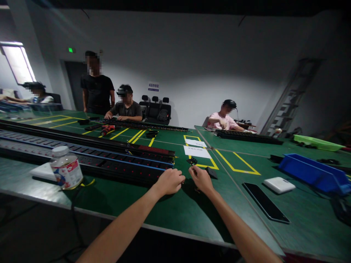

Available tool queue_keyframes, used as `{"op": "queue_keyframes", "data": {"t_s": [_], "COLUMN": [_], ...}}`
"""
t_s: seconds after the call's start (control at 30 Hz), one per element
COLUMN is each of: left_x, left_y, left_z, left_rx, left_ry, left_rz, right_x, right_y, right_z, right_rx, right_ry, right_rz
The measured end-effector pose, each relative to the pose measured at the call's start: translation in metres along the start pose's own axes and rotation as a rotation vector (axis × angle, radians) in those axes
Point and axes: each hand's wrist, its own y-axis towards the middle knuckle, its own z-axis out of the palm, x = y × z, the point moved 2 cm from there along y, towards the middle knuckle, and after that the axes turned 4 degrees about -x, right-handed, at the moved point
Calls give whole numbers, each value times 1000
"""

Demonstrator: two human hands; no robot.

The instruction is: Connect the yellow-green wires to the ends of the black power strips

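Note:
Both my hands are out over a green table (175, 208). My left hand (170, 181) is curled closed at the near end of a long black power strip (115, 166) with red switches. My right hand (201, 179) is closed in a pinch just right of that end, fingers on something small that I cannot make out. A small black part (211, 172) lies beside my right hand, another (192, 160) a little farther off. What the left fingers hold, if anything, is hidden.
A capped plastic bottle (66, 167) stands at the left front, a black phone (265, 201), a white box (279, 185) and a blue bin (312, 173) at the right. Paper sheets (196, 151) lie in yellow floor-tape markings. Several other people work at far tables.

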Motion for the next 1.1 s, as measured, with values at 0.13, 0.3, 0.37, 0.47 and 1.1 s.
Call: {"op": "queue_keyframes", "data": {"t_s": [0.13,0.3,0.37,0.47,1.1], "left_x": [0,0,0,0,-1], "left_y": [0,0,0,0,0], "left_z": [1,2,2,2,-2], "left_rx": [1,-13,-17,-15,9], "left_ry": [-4,-6,-3,-1,-8], "left_rz": [-6,0,3,2,-15], "right_x": [0,-2,-2,-2,-3], "right_y": [0,1,1,1,1], "right_z": [0,1,1,1,1], "right_rx": [5,5,3,3,15], "right_ry": [7,-14,-23,-28,-24], "right_rz": [-1,-6,-7,-7,-10]}}
